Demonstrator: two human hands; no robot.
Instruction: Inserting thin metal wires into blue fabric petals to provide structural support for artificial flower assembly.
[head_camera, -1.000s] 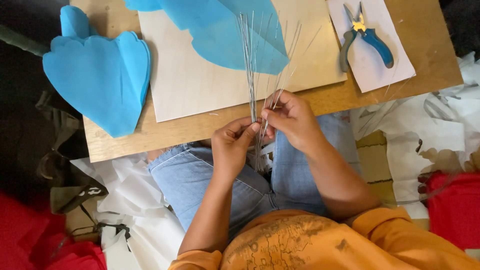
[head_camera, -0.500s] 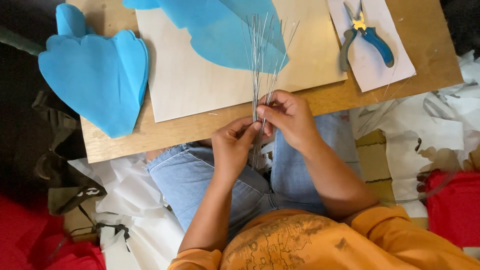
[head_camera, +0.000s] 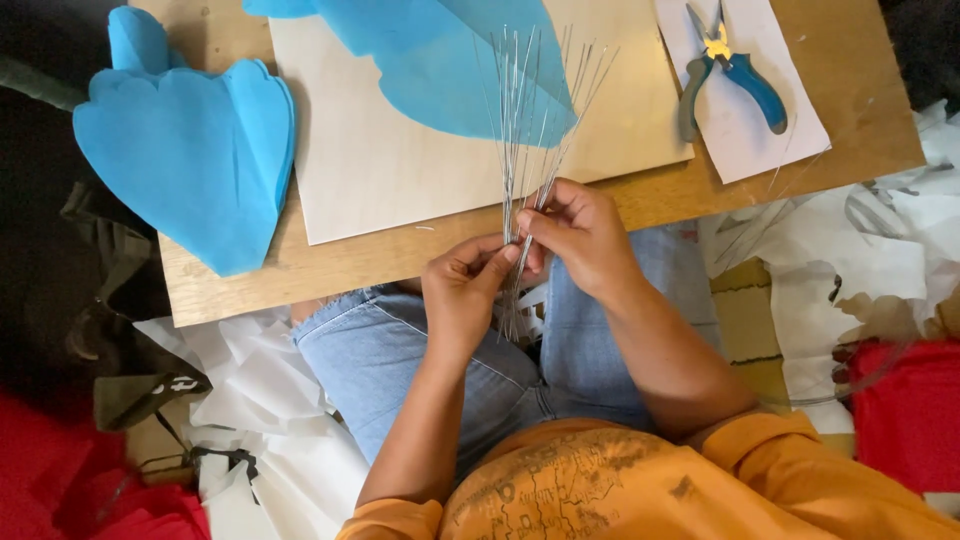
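A wooden counter (head_camera: 800, 150) fills the upper part of the head view, with the person's denim-clad knees tucked just under its near edge. On it lies a pale board (head_camera: 400, 170), likely set there as a smooth work surface. A sheet of thin blue paper (head_camera: 440, 70) rests across the board's far side. A stack of scalloped blue paper shapes (head_camera: 190, 160) lies to the left, overhanging the counter's edge. To the right, blue-handled pliers (head_camera: 735, 70) sit on a white sheet (head_camera: 780, 140), well apart from the hands.

Both hands meet over the counter's near edge. The left hand (head_camera: 465, 290) and the right hand (head_camera: 580, 235) each have their fingers clenched on a bundle of thin wires (head_camera: 530, 120). The grip falls low on the bundle, seemingly to keep the strands gathered, so they fan out above the board. The wires are silvery, straight and very fine.
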